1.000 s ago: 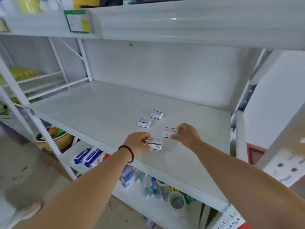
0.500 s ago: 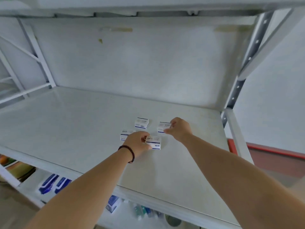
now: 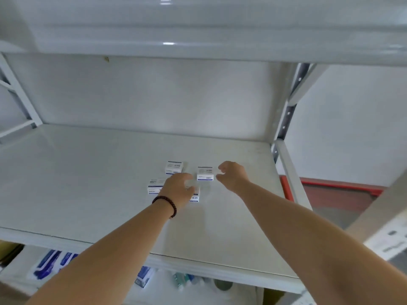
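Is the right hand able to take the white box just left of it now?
Probably yes: the right hand is close beside the box, open toward it, and nothing lies between them.

Four white boxes (image 3: pixel 205 173) on shelf (image 3: pixel 77 183)

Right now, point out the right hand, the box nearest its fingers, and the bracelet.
right hand (image 3: pixel 234 177): head view, back of the hand.
box nearest its fingers (image 3: pixel 205 174): head view, printed front face.
bracelet (image 3: pixel 172 203): head view, dark beads atop the wrist.
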